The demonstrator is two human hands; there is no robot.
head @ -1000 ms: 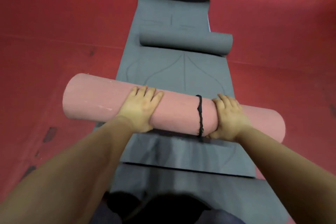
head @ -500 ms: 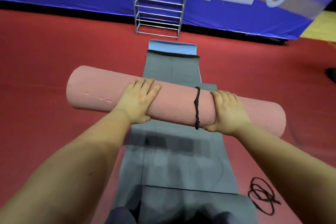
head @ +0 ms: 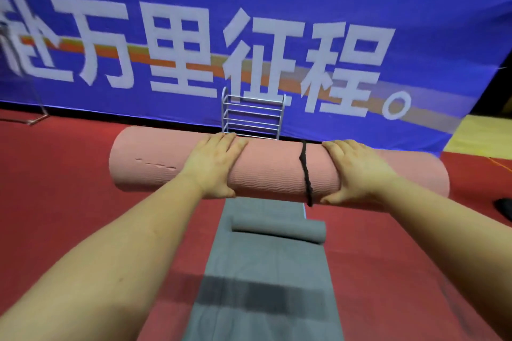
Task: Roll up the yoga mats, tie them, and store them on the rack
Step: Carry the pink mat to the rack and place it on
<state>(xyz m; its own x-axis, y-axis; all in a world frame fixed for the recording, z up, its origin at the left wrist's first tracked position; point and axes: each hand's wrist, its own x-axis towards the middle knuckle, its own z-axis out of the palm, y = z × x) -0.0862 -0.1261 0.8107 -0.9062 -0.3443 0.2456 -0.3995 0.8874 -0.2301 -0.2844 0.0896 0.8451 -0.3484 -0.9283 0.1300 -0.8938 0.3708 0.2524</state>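
Above the red floor (head: 55,202), the left hand (head: 213,166) and right hand (head: 357,171) wrap a closed grip around the rolled pink foam yoga mat (head: 266,174), tied with black cord (head: 306,174). Keep it level toward the far white wire rack (head: 252,116), clearing the grey mat (head: 266,271).

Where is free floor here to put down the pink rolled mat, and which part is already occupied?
Bare red floor lies left of the grey mat, up to the blue banner, and more lies to its right. The middle strip is crowded: the grey mat with its rolled part, then the rack. Both hands hold the pink rolled mat.
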